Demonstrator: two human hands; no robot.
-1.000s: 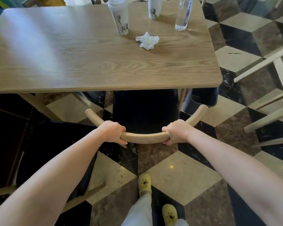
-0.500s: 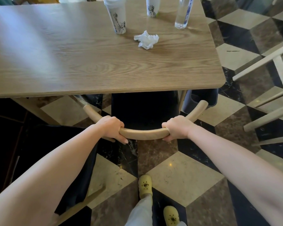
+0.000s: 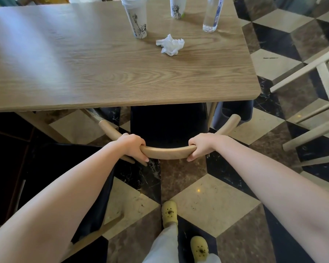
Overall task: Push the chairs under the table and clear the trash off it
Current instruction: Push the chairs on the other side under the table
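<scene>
Since the earlier frame the chair (image 3: 169, 153) had slid further in, its dark seat now partly beneath the table (image 3: 84, 76). The left hand (image 3: 134, 147) and right hand (image 3: 201, 146) each had fingers curled tight around its curved wooden backrest. On the tabletop stood two paper cups (image 3: 137, 18), one clear bottle (image 3: 212, 15) and one crumpled napkin (image 3: 171, 44); two more chairs flanked the person.

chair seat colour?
Black seat, under the table edge; head view. Backrest rail is light wood.
</scene>
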